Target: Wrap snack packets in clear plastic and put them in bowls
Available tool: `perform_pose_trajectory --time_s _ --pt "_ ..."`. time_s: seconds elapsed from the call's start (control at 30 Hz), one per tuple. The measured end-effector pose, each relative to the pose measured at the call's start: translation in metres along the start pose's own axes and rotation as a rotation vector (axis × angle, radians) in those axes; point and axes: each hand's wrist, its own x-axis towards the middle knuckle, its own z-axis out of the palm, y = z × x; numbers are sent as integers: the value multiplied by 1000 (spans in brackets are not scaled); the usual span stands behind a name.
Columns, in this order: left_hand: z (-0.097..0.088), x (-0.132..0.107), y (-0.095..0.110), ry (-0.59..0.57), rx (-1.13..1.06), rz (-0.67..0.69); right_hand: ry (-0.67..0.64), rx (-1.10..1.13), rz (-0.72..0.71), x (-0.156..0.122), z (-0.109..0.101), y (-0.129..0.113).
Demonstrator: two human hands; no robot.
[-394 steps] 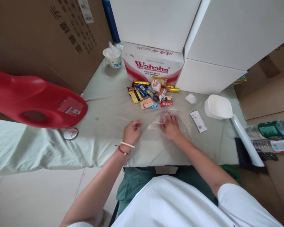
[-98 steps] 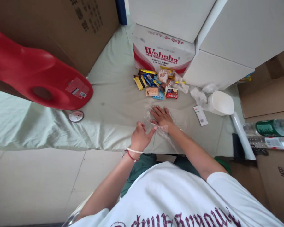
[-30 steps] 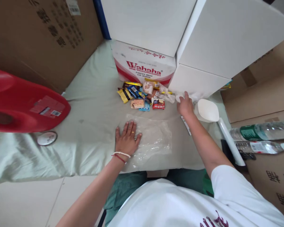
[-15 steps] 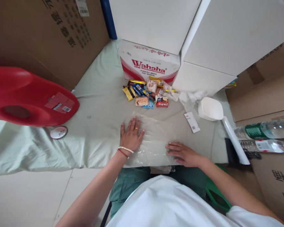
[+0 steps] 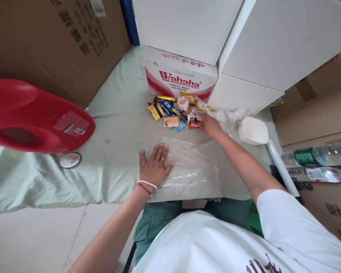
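Note:
My left hand (image 5: pixel 156 167) lies flat with fingers spread on the left end of a clear plastic bag (image 5: pixel 192 170), which is spread on the pale green cloth (image 5: pixel 122 125). My right hand (image 5: pixel 210 124) reaches out to the pile of small snack packets (image 5: pixel 173 112) in front of the Wahaha carton (image 5: pixel 180 76). Its fingers touch the red packet (image 5: pixel 192 121) at the pile's right edge. Whether they grip it is hidden from me.
A white scoop (image 5: pixel 254 131) with a long handle lies to the right, beside crumpled clear plastic (image 5: pixel 231 115). A red plastic container (image 5: pixel 36 115) and a round lid (image 5: pixel 70 160) sit left. White boxes (image 5: pixel 261 49), cardboard boxes (image 5: pixel 57 41) and water bottles (image 5: pixel 324 155) surround the cloth.
My right hand left the bag's near right edge and reached forward to the snack pile. My left hand stayed flat on the bag.

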Motion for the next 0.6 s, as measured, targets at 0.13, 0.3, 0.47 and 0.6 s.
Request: perform_pose_trajectory --time_s 0.13,0.3,0.47,0.6 --pt "-2 -1 2 -28 45 -1 -62 -168 -18 29 2 -19" --pt "-2 -1 1 -75 47 -7 37 -225 -40 1 -2 -13" --pt "-2 -1 2 -101 62 -5 286 -41 27 -44 -3 19" --pt "-2 -5 5 -107 67 -8 438 66 -19 -71 -6 19"
